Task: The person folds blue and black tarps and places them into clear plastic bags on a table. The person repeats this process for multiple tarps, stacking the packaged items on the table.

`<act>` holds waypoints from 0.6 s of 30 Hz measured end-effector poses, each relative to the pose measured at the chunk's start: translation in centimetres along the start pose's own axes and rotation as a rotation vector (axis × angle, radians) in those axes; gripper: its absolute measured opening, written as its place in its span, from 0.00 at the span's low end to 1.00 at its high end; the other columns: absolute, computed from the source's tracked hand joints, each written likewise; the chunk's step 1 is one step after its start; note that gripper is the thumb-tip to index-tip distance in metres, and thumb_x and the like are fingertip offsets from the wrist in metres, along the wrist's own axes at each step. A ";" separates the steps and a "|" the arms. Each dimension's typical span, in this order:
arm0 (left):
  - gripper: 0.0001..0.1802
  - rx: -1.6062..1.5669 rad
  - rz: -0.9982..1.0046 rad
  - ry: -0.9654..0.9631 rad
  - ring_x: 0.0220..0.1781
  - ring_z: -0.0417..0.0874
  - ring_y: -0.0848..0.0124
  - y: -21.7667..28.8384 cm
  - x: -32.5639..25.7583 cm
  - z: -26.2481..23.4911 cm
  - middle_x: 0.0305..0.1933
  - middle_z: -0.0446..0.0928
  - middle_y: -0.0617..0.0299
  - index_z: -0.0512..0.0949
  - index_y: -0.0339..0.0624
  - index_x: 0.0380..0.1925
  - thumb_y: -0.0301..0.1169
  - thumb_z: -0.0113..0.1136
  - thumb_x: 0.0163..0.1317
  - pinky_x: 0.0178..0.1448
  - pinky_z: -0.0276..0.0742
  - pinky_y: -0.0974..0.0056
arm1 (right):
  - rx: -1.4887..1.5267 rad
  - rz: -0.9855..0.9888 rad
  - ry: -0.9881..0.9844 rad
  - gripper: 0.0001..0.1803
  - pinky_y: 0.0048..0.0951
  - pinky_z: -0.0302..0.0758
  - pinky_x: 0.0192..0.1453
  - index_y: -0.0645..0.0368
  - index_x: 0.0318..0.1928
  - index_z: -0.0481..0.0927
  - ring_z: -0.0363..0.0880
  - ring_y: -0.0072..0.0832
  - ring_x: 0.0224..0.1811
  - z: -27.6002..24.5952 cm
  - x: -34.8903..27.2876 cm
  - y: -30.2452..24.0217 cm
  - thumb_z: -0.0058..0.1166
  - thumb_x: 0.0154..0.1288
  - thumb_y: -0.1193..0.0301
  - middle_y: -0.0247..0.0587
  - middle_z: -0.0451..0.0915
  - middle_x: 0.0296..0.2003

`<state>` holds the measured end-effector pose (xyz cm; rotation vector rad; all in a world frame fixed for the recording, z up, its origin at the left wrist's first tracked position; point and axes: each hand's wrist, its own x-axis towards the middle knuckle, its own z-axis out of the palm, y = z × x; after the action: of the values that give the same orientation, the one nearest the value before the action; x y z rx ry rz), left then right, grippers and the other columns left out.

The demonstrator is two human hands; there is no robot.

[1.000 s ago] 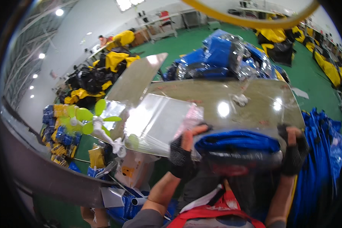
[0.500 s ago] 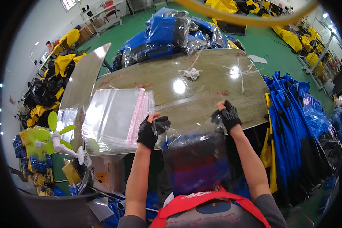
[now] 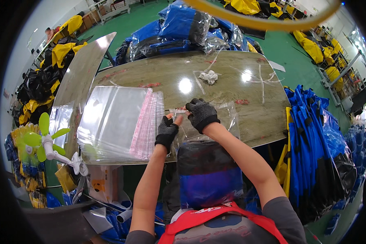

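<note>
A clear plastic bag [image 3: 209,171] holding a folded black and blue garment hangs against my chest, below the table's near edge. Its open top flap [image 3: 227,116] lies on the wooden table [image 3: 248,101]. My left hand [image 3: 166,132], in a black dotted fingerless glove, pinches the flap's left end. My right hand [image 3: 201,114], gloved the same way, grips the flap's top edge just to the right. The two hands are close together, almost touching.
A thick stack of empty clear bags with pink strips [image 3: 118,124] lies left of my hands. A crumpled white scrap [image 3: 209,76] sits mid-table. Bagged blue garments [image 3: 175,30] pile up behind the table, blue ones [image 3: 313,150] to the right. A green fan [image 3: 46,142] stands left.
My hands have come together from the bag's two upper corners toward the middle of the flap. The bagged garment sits lower against my body, and the view has tilted further down.
</note>
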<state>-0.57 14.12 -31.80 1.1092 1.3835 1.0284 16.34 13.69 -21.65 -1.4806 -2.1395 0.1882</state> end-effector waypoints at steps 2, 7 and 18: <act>0.17 -0.024 0.030 -0.010 0.35 0.77 0.76 -0.4 0.7 0.2 0.37 0.78 0.65 0.77 0.38 0.48 0.37 0.60 0.66 0.37 0.73 0.71 | -0.030 0.011 -0.079 0.08 0.43 0.76 0.44 0.51 0.35 0.82 0.78 0.43 0.41 0.5 0.9 0.2 0.52 0.61 0.65 0.42 0.78 0.35; 0.14 -0.446 -0.030 -0.153 0.44 0.79 0.75 3.2 -0.8 -0.8 0.45 0.80 0.62 0.80 0.34 0.49 0.31 0.56 0.67 0.48 0.74 0.71 | -0.096 -0.164 -0.122 0.10 0.42 0.77 0.43 0.52 0.32 0.82 0.78 0.43 0.41 1.6 2.1 0.0 0.51 0.62 0.63 0.43 0.79 0.34; 0.13 -0.308 0.061 -0.099 0.40 0.85 0.63 2.3 -1.7 -2.4 0.42 0.82 0.53 0.78 0.35 0.48 0.30 0.51 0.70 0.46 0.83 0.59 | -0.106 0.460 -0.009 0.09 0.35 0.76 0.47 0.58 0.40 0.78 0.80 0.39 0.42 -5.5 9.6 16.2 0.49 0.64 0.68 0.46 0.81 0.38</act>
<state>-2.75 12.92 -29.01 0.9631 1.0758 1.1700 29.99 27.77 -20.19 -2.0213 -1.8070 0.2461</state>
